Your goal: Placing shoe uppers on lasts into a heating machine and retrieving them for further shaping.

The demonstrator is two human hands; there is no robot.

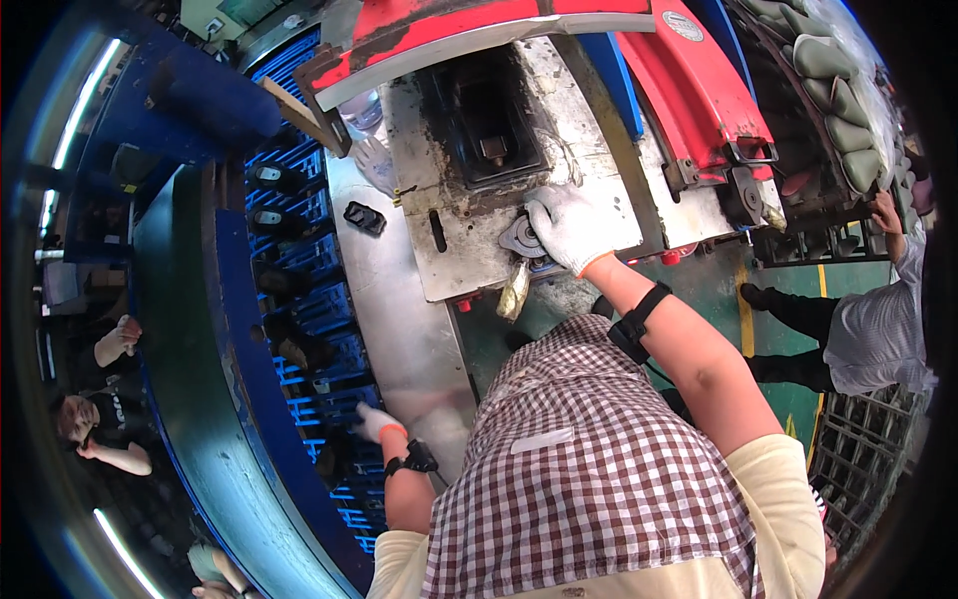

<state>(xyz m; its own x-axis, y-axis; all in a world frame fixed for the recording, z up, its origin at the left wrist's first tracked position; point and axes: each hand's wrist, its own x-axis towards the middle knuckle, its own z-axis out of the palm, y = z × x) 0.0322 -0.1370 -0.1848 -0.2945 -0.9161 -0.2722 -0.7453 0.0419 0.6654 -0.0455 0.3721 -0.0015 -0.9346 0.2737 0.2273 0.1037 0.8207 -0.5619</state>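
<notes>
My right hand [574, 225], in a white knitted glove, lies at the near edge of a worn metal plate [424, 265]. Its fingers curl over the side of a round grey metal fitting [519, 238]; the palm side is hidden. Below that fitting hangs a handle wrapped in yellowish film [514, 292]. Low on the left, my left hand [379, 423], also gloved, reaches over a blue slatted rack [324, 387]. A finger stretches out there, near dark shoe-like pieces [304, 349], and nothing shows in its grasp. A black mould [489, 135] with a rectangular hollow sits on the plate.
Under a red machine cover [429, 45] stands the plate. A small black part [364, 218] rests on the steel side table [384, 290]. Left runs a green conveyor belt [185, 290]. A second red machine [689, 100] and a person in grey [873, 329] are at right.
</notes>
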